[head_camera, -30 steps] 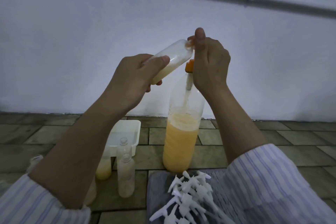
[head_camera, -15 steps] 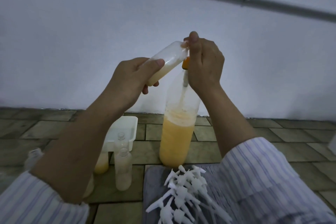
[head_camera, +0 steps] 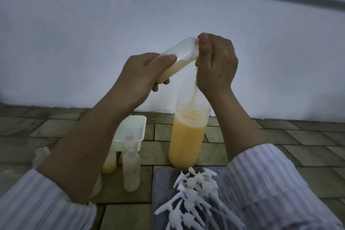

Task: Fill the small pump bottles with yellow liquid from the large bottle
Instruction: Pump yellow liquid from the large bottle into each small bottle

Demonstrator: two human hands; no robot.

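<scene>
Yellow liquid, cloudy, in two vessels. Large bottle (head_camera: 188, 136): clear plastic, upright on the tiled floor (head_camera: 280, 142) by the wall, roughly half full, an orange fitting (head_camera: 196, 61) at its neck. Small bottle (head_camera: 179, 58): held by the left hand (head_camera: 143, 73), thumb and fingers wrapped round its lower body, tilted with its mouth raised toward the large bottle's top, apparently so liquid can pass between the two; its contents pool along the low side. Right hand (head_camera: 216, 61): fingers curled, thumb up, gripping at the junction of the two mouths, probably to steady or work the fitting; what exactly it pinches is hidden. Further small bottles (head_camera: 131, 170) stand uncapped beside a white tub (head_camera: 130, 132), one part-filled (head_camera: 109, 164), within reach for their turn. White pump heads (head_camera: 194, 192) lie heaped on a grey cloth (head_camera: 160, 179), presumably awaiting filled bottles.
</scene>
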